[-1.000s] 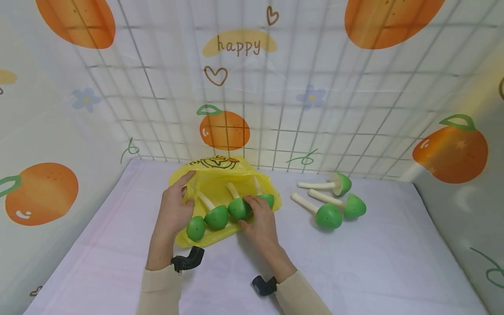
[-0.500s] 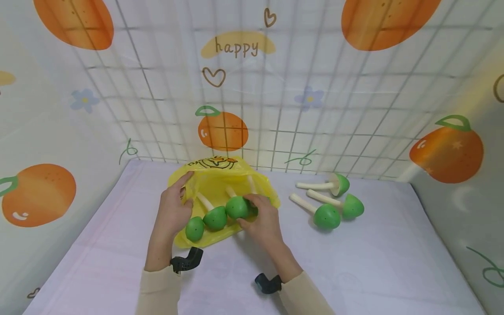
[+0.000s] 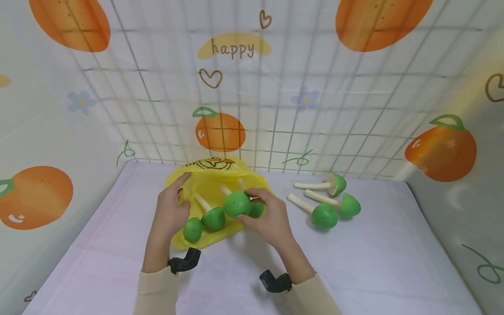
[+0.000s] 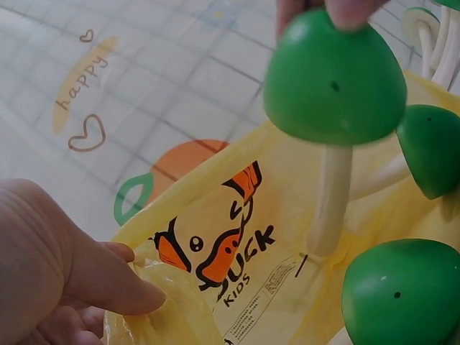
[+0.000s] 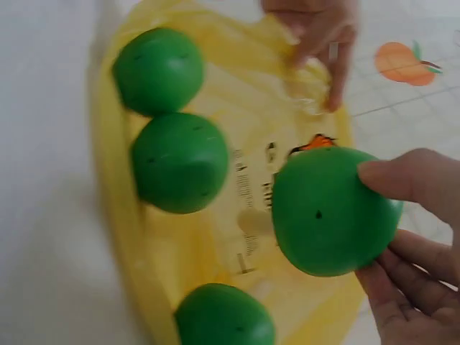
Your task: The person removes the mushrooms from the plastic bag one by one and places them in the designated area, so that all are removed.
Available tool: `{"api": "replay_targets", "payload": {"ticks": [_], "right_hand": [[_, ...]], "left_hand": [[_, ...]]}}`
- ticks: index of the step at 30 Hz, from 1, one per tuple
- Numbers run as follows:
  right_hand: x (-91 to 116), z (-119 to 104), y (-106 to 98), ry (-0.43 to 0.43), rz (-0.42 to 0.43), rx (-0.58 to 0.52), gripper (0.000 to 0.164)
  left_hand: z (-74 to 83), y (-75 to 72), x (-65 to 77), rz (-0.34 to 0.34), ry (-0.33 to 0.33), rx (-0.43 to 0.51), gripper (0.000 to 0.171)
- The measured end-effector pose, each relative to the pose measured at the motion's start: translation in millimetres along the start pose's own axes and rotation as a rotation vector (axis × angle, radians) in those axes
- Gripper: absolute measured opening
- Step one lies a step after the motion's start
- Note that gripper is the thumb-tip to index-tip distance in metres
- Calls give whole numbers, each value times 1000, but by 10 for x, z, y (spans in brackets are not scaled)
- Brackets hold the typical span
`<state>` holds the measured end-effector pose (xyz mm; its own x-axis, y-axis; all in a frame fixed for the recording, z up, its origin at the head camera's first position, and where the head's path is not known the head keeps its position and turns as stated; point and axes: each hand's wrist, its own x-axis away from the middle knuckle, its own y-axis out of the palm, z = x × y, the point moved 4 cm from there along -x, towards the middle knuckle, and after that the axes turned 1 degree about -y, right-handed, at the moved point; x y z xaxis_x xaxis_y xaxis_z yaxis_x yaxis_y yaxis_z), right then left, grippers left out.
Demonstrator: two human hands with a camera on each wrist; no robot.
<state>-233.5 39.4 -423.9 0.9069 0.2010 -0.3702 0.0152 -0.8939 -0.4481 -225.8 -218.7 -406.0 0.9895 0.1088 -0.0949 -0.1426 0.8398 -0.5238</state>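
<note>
In the head view my right hand [image 3: 271,214] grips a toy mushroom [image 3: 236,204] by its green cap, over the mouth of a yellow plastic bag [image 3: 212,181]. Thumb and fingers sit on opposite sides of that cap, and the white stem points down into the bag in the left wrist view. My left hand [image 3: 170,214] pinches the bag's left edge and keeps its mouth spread. Lying in the bag are more toy mushrooms: one at the lower left [image 3: 192,230], one beside it [image 3: 213,218], and one partly behind my right hand [image 3: 257,209].
Right of the bag, three more green mushrooms lie on the white tablecloth [image 3: 378,258]: a near one [image 3: 324,215], a middle one [image 3: 349,206] and a far one [image 3: 337,183]. A printed curtain over a wire grid [image 3: 271,109] closes off the back.
My right hand has raised the mushroom out of the row of caps, above the others. The left hand stays at the bag's edge.
</note>
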Motion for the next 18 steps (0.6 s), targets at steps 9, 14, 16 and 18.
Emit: {"api": "replay_targets", "payload": {"ticks": [9,14,16,18], "right_hand": [[9,-180,-352,-11,-44,-164,60],[22,-258,-601,-75,-32,-279,60],[36,-284,-708,-99,-22,-329,60],[58,-308,-825,-117,-3,-365,60]], "left_hand": [[16,3,12,6,13,0,73],[21,1,12,8,17,13,73],[20,1,11,7,19,14,73],[16,3,9,6,19,11,74]]}}
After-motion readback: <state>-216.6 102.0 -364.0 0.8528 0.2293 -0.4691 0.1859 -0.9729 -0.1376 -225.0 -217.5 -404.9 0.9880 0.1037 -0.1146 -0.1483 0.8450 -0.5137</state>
